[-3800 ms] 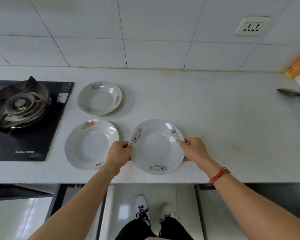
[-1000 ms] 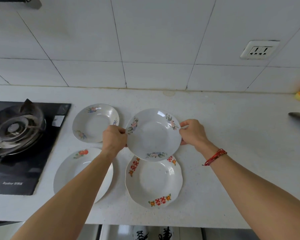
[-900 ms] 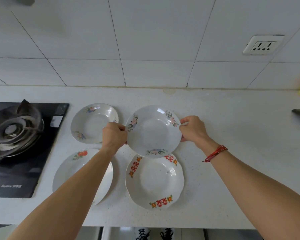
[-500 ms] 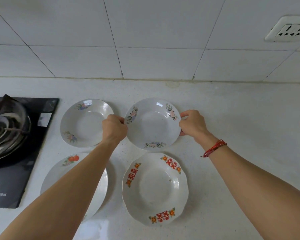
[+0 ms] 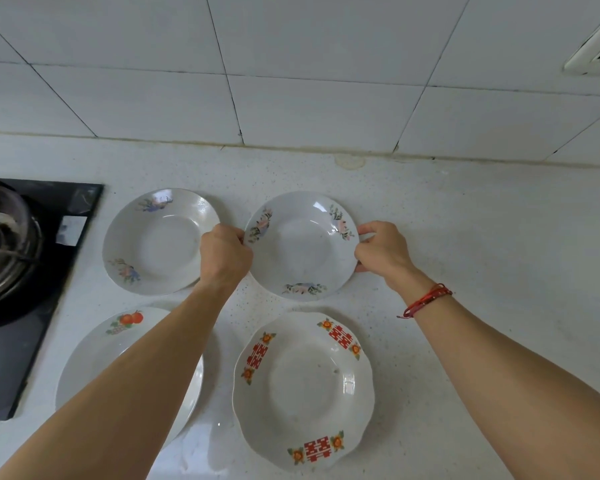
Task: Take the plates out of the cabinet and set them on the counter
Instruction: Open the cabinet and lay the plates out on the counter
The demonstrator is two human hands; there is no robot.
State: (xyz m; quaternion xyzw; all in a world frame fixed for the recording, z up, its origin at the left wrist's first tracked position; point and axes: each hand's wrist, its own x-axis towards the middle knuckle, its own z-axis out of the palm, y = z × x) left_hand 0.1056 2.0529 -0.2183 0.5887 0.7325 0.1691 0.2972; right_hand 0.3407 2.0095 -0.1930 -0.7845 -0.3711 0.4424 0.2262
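White porcelain makes up all four plates on the pale speckled counter (image 5: 482, 237), each one shallow-welled and empty, set in two rows of two to the right of the black gas stove (image 5: 21, 271). The held plate (image 5: 300, 244) sits in the far row, the one farther from the stove; it is round, with three small sprays of pink and blue flowers spaced around its rim. The left hand (image 5: 224, 256) is closed on its left edge and the right hand (image 5: 381, 249) pinches its right edge, thumb on the rim and fingers curled under; whether its base touches the counter cannot be told. Just beside it, nearer the stove, lies a second flowered plate (image 5: 158, 240) with two blue-and-pink sprays showing. In the near row, next to the stove, a plate with orange fruit (image 5: 97, 355) painted on its rim is partly hidden by the left forearm. Beyond it from the stove lies a scallop-edged plate (image 5: 303, 389) bearing three red double-happiness characters flanked by orange flowers. One red string bracelet (image 5: 426, 299) circles the right wrist. One wall socket (image 5: 596, 53) shows on the white tiles, far from the stove.
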